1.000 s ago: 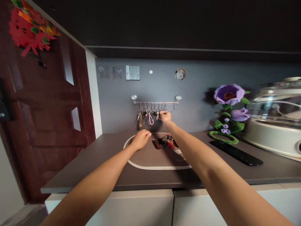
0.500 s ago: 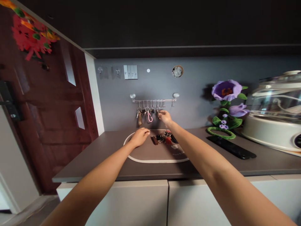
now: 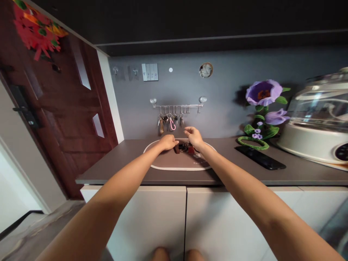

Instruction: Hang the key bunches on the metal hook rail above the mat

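My left hand [image 3: 168, 142] is over the mat with its fingers curled together. Its fingertips meet the left end of a pile of keys [image 3: 184, 147], at a brown key fob [image 3: 177, 149]; what is between the fingers is hidden. Above the pile, my right hand [image 3: 194, 136] has its thumb and fingers apart with nothing between them. Behind it, a clear hook rail [image 3: 178, 106] on the wall carries several key bunches, among them a brown key holder [image 3: 161, 126], a pink carabiner [image 3: 172, 125] and a small key bunch [image 3: 182, 120] at the right.
The pile lies on a brown oval mat [image 3: 174, 164] with a pale rim. To the right are a black phone [image 3: 260, 157], purple knitted flowers [image 3: 263, 94] and a cream appliance [image 3: 304, 145] with a clear cover. A dark cabinet [image 3: 174, 21] hangs overhead; a red-brown door [image 3: 67, 119] stands left.
My right hand has let go of the small key bunch on the rail and come down toward the pile. My left hand has moved right to the pile's edge. The camera view has tilted down.
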